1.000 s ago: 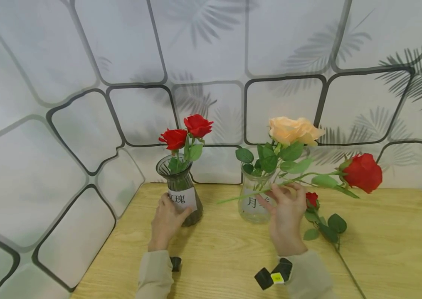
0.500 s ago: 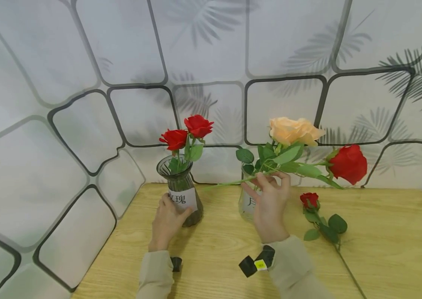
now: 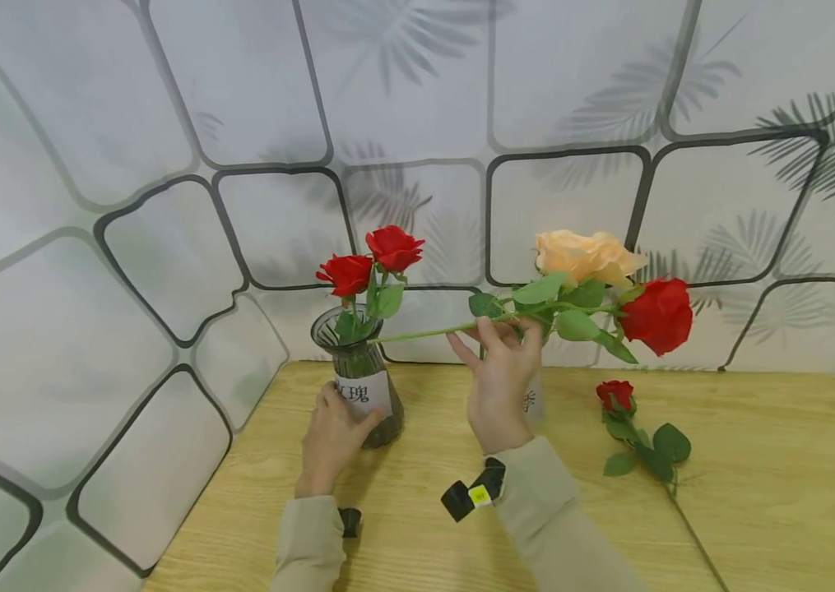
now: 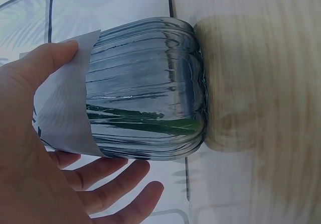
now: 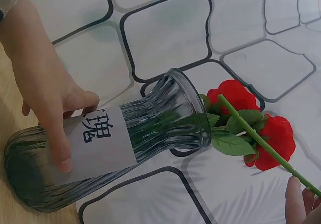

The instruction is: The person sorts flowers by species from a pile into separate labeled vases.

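My left hand [image 3: 333, 440] grips a dark ribbed glass vase [image 3: 382, 429] with a white paper label [image 5: 93, 148]; thumb and fingers lie on either side of it. Two red roses [image 3: 395, 248] stand in this vase. My right hand [image 3: 502, 382] pinches the green stem [image 3: 424, 334] of another red rose [image 3: 657, 316], held nearly level. Its bloom points right, and its bare stem end overlaps the dark vase's rim in the head view. Behind the right hand, a clear labelled vase [image 3: 533, 403] with peach roses [image 3: 587, 256] is mostly hidden.
One more red rose [image 3: 615, 395] lies on the wooden table [image 3: 772, 477] at the right, its long stem running toward the front. A patterned white backdrop [image 3: 417, 99] rises directly behind the table and along its left side.
My right hand has moved left and up with the red rose, bringing the stem end from in front of the clear vase to the dark vase's rim. The left hand has kept its place.
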`<state>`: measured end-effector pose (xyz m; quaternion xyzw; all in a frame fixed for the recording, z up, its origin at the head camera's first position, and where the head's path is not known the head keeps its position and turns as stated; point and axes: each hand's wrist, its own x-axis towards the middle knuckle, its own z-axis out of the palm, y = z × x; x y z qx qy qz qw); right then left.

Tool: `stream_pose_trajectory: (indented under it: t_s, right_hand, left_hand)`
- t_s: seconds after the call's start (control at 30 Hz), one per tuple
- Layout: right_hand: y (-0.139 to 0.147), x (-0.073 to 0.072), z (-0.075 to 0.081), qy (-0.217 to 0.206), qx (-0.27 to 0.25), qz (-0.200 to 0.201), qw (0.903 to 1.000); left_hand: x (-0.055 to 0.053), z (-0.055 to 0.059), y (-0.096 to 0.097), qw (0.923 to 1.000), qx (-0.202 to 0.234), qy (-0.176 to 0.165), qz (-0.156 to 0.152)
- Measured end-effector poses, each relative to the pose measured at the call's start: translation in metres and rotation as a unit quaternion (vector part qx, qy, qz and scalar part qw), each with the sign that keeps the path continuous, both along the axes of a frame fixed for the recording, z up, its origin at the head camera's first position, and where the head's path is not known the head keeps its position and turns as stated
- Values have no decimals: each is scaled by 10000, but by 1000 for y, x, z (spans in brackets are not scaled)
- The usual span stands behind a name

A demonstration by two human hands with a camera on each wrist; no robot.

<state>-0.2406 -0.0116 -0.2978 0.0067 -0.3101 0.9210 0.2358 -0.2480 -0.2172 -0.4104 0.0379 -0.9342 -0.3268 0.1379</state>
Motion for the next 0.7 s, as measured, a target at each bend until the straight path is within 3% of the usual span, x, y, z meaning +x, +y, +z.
stream_pose_trajectory:
  t_s: [0.17,0.37,0.57,0.7]
  right_hand:
    - [-9,-8,9,185,183,-122,9996]
    - [-24,-17,12,442,924,-172,9946]
    - [-38,-25,12,685,1915,-124,9790]
    - [-46,-31,17,706,2595,-24,9631]
  left_hand:
    - [1,1,0,10000,5,-36,21]
    - [0,1,0,10000,-4,-57,45]
    - [-1,1,0,10000,-52,-44,59]
    - [-1,1,0,10000,-50,-45,65]
